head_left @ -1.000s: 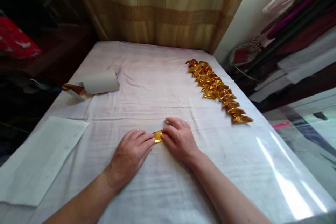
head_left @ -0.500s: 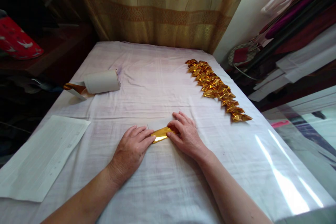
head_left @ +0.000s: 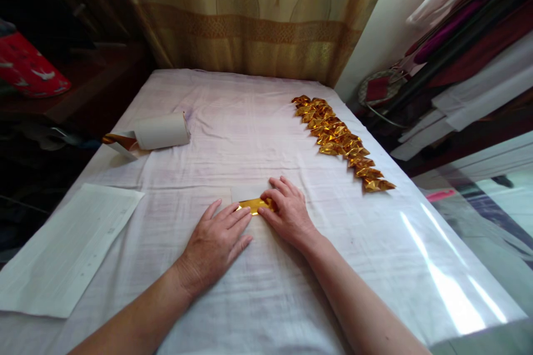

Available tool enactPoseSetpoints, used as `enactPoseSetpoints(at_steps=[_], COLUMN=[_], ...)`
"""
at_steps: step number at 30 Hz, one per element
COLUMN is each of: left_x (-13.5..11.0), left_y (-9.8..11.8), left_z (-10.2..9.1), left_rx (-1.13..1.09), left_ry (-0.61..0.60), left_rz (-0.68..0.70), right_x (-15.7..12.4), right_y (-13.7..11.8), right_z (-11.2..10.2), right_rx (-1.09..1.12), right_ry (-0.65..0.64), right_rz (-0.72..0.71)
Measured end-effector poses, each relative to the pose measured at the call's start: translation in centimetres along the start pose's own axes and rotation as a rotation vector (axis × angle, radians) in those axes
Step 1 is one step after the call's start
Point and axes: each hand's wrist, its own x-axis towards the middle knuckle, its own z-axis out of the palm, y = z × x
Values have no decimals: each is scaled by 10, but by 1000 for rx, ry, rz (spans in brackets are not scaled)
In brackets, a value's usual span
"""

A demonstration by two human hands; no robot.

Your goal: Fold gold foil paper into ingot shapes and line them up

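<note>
A sheet of gold foil paper (head_left: 255, 204) lies on the white cloth between my hands, its front part folded over with the gold side up. Behind the fold, the pale back of the sheet shows flat. My left hand (head_left: 219, 241) rests palm down with fingers apart, its fingertips touching the left end of the gold strip. With curled fingers and thumb, my right hand (head_left: 289, 211) grips the right end, hiding that corner. Several folded gold foil ingots (head_left: 339, 133) lie in an overlapping row on the right.
A white roll (head_left: 162, 130) with brown-gold foil at one end lies at the left rear. A pale printed sheet (head_left: 70, 249) is at the left. The cloth-covered surface (head_left: 233, 116) meets a curtain (head_left: 250, 28) at the back; clothes (head_left: 487, 89) hang at the right.
My left thumb has come off the gold strip and spread toward me, while the fingertips moved onto its left end. The strip lies straighter. The right hand shifted slightly left with the view.
</note>
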Motion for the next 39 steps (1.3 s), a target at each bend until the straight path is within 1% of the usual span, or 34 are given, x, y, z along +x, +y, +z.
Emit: enactPoseSetpoints(at_steps=[4,11,13,15,18,20,21,23,24,27,31,34,39], left_x=[0,-1,-1,-2,-2,-3,-3,-4,-4,-5,-6,-6,-5], left_y=[-3,-5,-5,-5,-4,-4,-4,-5,-6,-7,-6,-5,-4], left_z=[-3,-6,-6,-5,-4,-3,-2,-2,-2,-3,-3,-3,-4], left_rx=[5,44,54,58,58,55,51,34,26,11,18,30,44], left_ry=[11,-29,-37,-41,-38,-31,-28,-33,-39,-54,-43,-28,-15], left_rz=[8,-19,-34,-42,-49,-55,-58,-64,-66,-70,-83,-89,-79], right_x=[0,0,0,1,0,-3,-5,-10,-13,-21,-27,-32,-39], right_y=[15,33,38,40,30,16,8,-6,-11,-16,-4,9,26], right_z=[-6,-13,-14,-15,-16,-18,-18,-17,-15,-13,-20,-29,-38], right_rx=[31,58,68,69,0,-93,-127,-149,-150,-161,-190,-224,-267], right_ry=[-40,-100,-106,-85,3,10,-20,-162,-225,-326,-361,-359,-303], right_rz=[-82,-177,-211,-238,-243,-256,-288,-405,-418,-397,-385,-372,-326])
